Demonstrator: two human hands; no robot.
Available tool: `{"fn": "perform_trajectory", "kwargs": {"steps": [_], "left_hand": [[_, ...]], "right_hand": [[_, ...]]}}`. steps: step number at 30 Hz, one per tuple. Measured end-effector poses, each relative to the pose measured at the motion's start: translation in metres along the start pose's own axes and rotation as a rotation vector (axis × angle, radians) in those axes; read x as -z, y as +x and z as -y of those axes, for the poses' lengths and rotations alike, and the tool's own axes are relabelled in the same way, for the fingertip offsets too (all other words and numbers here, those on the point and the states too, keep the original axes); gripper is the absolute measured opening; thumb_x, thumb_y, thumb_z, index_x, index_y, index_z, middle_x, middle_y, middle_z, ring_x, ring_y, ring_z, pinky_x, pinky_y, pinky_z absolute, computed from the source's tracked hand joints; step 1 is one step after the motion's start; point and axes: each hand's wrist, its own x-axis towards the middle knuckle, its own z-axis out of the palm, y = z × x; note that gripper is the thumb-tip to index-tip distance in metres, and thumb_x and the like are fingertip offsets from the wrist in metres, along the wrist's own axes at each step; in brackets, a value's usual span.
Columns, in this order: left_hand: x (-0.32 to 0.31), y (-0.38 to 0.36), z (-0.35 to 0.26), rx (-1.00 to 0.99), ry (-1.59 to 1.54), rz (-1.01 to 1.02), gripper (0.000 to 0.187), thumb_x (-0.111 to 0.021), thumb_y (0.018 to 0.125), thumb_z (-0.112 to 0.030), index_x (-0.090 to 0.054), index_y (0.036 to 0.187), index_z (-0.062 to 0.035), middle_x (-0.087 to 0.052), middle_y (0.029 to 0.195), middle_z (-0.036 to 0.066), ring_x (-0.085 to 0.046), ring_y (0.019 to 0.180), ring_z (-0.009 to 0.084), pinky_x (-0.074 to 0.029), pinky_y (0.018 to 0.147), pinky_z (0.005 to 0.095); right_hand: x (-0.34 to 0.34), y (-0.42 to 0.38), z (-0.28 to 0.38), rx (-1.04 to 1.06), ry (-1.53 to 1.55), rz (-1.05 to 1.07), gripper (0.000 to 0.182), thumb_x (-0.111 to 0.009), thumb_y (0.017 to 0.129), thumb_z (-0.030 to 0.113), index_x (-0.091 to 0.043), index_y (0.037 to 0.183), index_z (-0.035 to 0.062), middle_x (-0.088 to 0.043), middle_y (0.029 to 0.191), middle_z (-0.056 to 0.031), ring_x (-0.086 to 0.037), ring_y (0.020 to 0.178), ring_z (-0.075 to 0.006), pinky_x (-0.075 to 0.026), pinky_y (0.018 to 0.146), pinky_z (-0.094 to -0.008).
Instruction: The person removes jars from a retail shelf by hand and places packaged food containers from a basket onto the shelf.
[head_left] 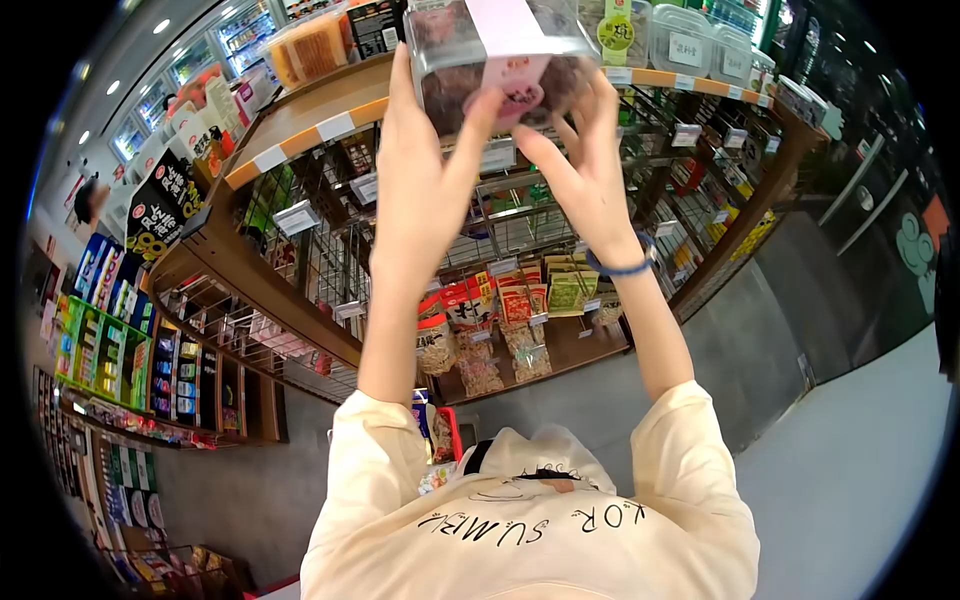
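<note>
A clear plastic box [445,70] with dark contents and a pink-and-white paper band across it is held up at the top of the head view. My left hand [430,180] grips its left side, thumb against the near face. On the opposite side, my right hand [583,165], with a dark blue band on the wrist, has its fingers around the lower right corner. The box's upper end is cut off by the frame. Behind it runs the wooden top shelf [290,110] of a store display.
More clear tubs [683,45] stand on the shelf's right, and a bread pack [308,52] on its left. Bagged dried goods [500,330] sit on the lower shelf. A red basket [447,435] with packaged goods is near my body. Glass doors [870,200] are at right.
</note>
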Motion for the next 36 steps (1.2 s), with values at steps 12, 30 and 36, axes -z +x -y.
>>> {"fn": "perform_trajectory", "kwargs": {"steps": [12,30,36], "left_hand": [[-0.012,0.118,0.058,0.068,0.057,0.156,0.054,-0.051,0.089,-0.035,-0.036,0.128,0.0002,-0.057,0.112,0.015,-0.052,0.106,0.0229,-0.037,0.093,0.0315],[-0.054,0.177,0.129,0.393,0.326,0.625,0.055,-0.069,0.074,-0.043,-0.053,0.091,0.0067,-0.05,0.076,0.006,-0.05,0.071,0.0126,-0.043,0.064,0.027],[-0.066,0.195,0.156,0.145,0.565,0.68,0.053,-0.068,0.073,-0.045,-0.057,0.064,0.0057,-0.055,0.059,0.008,-0.052,0.055,0.0156,-0.043,0.054,0.0301]], "right_hand": [[0.016,0.117,-0.055,-0.091,0.077,0.227,0.063,-0.063,0.08,0.012,-0.028,0.131,-0.0008,-0.048,0.117,-0.0095,-0.047,0.11,-0.0166,-0.036,0.095,-0.0296],[0.038,0.185,-0.173,-0.603,-0.112,0.412,0.076,-0.065,0.062,0.041,-0.045,0.105,-0.0181,-0.034,0.118,-0.0233,-0.039,0.107,-0.026,-0.039,0.082,-0.0363],[0.031,0.192,-0.188,-0.671,-0.076,0.436,0.073,-0.069,0.061,0.04,-0.046,0.106,-0.0124,-0.027,0.124,-0.0197,-0.03,0.12,-0.0275,-0.032,0.094,-0.04]]}}
